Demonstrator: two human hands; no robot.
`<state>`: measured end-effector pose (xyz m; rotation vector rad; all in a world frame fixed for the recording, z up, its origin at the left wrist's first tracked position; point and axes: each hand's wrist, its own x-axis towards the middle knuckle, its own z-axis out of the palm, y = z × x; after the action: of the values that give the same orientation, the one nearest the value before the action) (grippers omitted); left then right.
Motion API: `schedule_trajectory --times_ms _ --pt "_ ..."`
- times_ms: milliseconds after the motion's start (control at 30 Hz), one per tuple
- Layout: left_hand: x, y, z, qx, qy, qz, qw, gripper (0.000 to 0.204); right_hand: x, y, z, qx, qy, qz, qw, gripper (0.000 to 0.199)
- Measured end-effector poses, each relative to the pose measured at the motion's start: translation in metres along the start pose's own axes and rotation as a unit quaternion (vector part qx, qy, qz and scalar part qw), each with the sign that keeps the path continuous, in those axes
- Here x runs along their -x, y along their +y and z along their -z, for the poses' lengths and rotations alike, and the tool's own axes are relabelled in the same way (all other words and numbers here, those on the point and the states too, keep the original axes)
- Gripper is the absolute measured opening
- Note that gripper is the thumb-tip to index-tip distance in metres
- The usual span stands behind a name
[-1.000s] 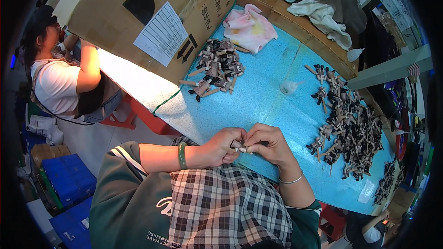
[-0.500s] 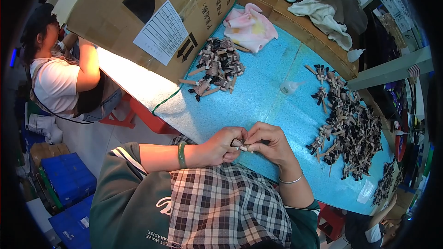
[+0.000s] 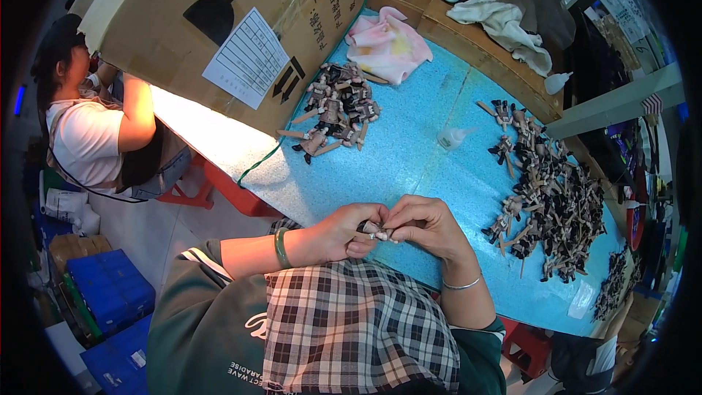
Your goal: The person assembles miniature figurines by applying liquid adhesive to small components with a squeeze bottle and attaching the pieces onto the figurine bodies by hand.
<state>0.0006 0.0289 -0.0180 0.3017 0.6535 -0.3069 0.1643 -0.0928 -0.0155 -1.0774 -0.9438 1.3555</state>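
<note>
Blue tabletop [image 3: 413, 164]: big figure heap [image 3: 559, 208] right, smaller figure heap [image 3: 340, 106] left; can't tell which is finished. Left hand [image 3: 342, 234] and right hand [image 3: 430, 228] together at the near edge, both pinching one small piece [image 3: 379, 233], mostly hidden, apparently mid-work.

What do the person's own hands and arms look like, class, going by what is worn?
The left hand is ungloved, with a smooth green bangle near the wrist. The right hand, also ungloved, has a thin silver-coloured bracelet. The dark green sleeves have pale trim at their hems.
</note>
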Motion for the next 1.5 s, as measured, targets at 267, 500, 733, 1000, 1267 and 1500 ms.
schedule_trajectory --times_ms 267,500,733,1000,1267,1500 --pt "0.001 -0.001 -0.007 -0.033 0.032 -0.018 0.999 0.013 0.000 -0.004 -0.002 0.164 0.005 0.058 0.985 0.013" --pt "0.002 -0.004 -0.005 -0.045 0.018 -0.059 0.997 0.016 -0.001 -0.005 -0.004 0.222 0.006 0.098 0.970 0.016" --pt "0.019 0.007 -0.028 -0.287 0.080 -0.318 0.900 0.012 0.001 0.006 0.006 -0.106 0.106 -0.002 0.989 0.026" --pt "0.012 -0.005 -0.021 -0.467 0.115 -0.470 0.740 0.012 0.002 0.003 -0.007 -0.167 0.045 -0.074 0.982 0.025" --pt "0.013 -0.004 -0.021 -0.610 0.120 -0.526 0.581 0.015 0.003 0.010 -0.002 -0.145 0.013 0.002 0.989 0.023" --pt "0.019 0.005 -0.019 -0.670 0.072 -0.574 0.465 0.025 0.001 0.005 -0.005 -0.162 0.026 0.062 0.984 0.027"
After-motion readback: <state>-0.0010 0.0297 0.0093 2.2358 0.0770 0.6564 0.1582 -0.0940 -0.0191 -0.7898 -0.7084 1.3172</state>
